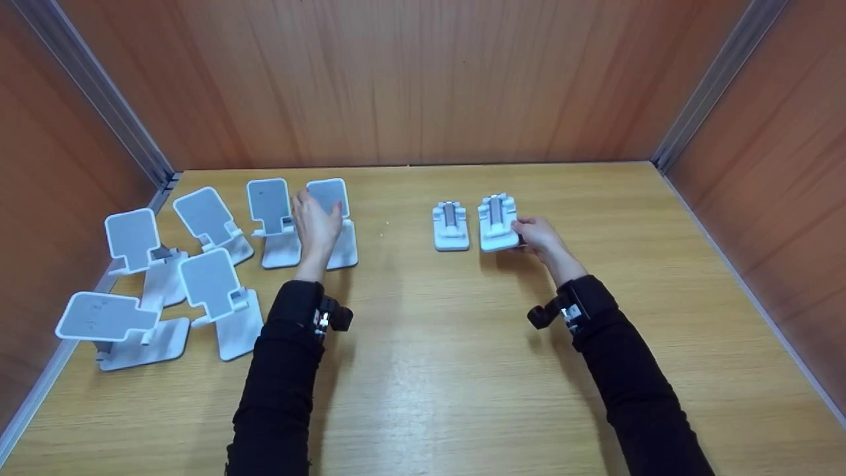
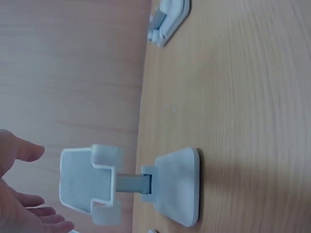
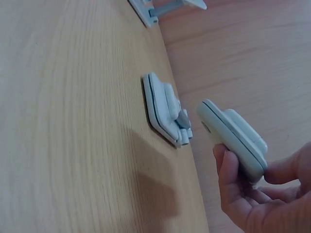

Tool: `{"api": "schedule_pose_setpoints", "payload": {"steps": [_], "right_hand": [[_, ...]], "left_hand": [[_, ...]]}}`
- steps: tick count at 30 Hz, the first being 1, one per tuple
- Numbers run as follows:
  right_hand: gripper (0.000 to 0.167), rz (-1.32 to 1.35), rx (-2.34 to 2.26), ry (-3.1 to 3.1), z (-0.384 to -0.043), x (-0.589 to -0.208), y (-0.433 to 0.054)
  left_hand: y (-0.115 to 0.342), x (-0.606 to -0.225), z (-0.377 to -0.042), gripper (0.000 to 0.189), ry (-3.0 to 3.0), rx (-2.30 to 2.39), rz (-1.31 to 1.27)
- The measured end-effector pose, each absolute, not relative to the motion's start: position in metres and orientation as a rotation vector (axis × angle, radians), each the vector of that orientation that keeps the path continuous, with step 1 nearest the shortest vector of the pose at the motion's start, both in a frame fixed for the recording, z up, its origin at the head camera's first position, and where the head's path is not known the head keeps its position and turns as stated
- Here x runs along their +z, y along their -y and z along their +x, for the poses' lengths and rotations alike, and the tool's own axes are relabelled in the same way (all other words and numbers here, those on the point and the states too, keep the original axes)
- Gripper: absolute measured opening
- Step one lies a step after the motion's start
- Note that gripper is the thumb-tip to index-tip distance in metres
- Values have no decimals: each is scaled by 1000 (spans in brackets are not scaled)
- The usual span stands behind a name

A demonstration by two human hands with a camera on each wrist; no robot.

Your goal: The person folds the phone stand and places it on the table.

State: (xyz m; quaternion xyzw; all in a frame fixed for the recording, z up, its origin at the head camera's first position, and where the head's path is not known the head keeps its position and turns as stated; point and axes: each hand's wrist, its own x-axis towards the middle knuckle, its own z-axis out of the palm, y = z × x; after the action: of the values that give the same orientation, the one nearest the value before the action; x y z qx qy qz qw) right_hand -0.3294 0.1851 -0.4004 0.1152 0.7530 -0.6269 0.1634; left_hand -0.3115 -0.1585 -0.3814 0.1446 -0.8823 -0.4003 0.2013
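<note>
My right hand (image 1: 538, 238) grips a folded white phone stand (image 1: 498, 223) by its right edge, held above the table. In the right wrist view the thumb and fingers pinch that folded stand (image 3: 233, 138) clear of the wood. Another folded phone stand (image 1: 451, 228) lies flat just to its left. On the left side my left hand (image 1: 316, 225) is beside an unfolded phone stand (image 1: 330, 193). The left wrist view has the left hand (image 2: 22, 194) with fingers spread and apart from this upright stand's grey-padded plate (image 2: 85, 179).
Several unfolded phone stands stand at the left, among them one (image 1: 269, 205) at the back, one (image 1: 210, 284) in front and one (image 1: 109, 317) near the left edge. Wooden panels (image 1: 410, 86) wall the table (image 1: 423, 370) at the back and both sides.
</note>
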Motion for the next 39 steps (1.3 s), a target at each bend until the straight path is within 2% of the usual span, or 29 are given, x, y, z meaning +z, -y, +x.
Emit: {"api": "schedule_pose_setpoints", "payload": {"steps": [5, 12, 17, 26, 39], "right_hand": [[45, 378, -1707, -2199, -344, -407, -183], [44, 493, -1628, -2223, -358, -420, -186], [44, 532, -1658, -2192, -361, -427, -187], [39, 710, -1694, -2306, -364, -436, -191], [37, 638, -1425, -2546, -356, -434, -186]], "left_hand": [[165, -386, -317, 65, 2527, -1206, 464], [171, -390, -324, 41, 2514, -1274, 520], [177, -392, -327, 31, 2510, -1313, 559], [175, -394, -330, 31, 2388, -1473, 594], [131, -370, -310, 27, 2240, -1705, 294]]}}
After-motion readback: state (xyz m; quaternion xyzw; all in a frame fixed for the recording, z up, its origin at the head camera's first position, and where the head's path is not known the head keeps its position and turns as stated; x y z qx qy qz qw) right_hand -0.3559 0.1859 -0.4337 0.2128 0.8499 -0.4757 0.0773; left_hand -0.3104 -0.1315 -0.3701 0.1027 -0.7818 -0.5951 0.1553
